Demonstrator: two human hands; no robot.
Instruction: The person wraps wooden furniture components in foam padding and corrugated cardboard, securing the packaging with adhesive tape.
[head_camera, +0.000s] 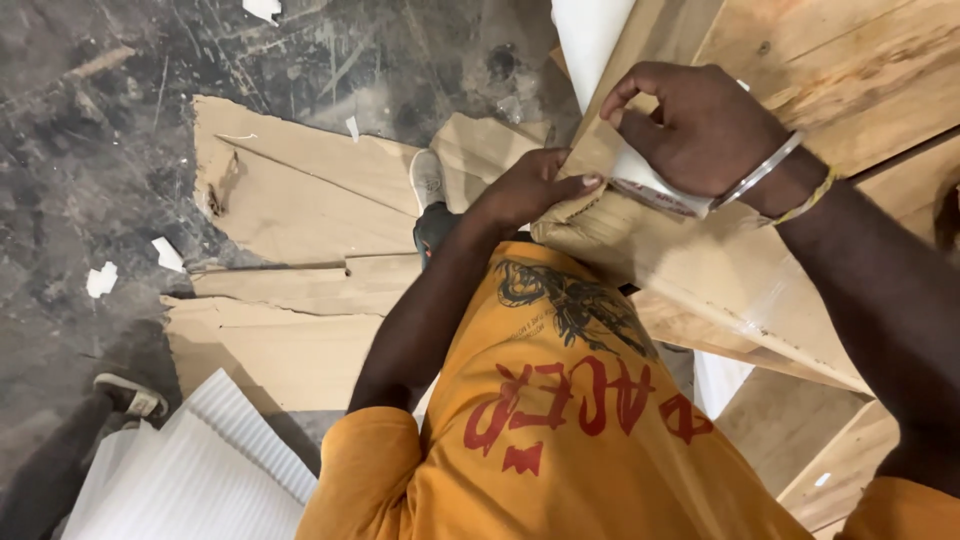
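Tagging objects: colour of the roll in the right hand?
White roll, in the right hand; head view.

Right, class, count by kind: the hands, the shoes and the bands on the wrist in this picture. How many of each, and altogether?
Hands: 2 (left hand; right hand, gripping a white roll)
Shoes: 2 (white shoe, dark shoe)
Wrist bands: 2 (silver bangle, yellow thread)
Total: 6

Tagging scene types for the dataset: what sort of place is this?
Probably a workshop or packing area, working at floor level. Rough plywood boards stand by the hands, flattened cardboard sheets cover a stained, scuffed concrete floor, and white corrugated sheets lie close by.
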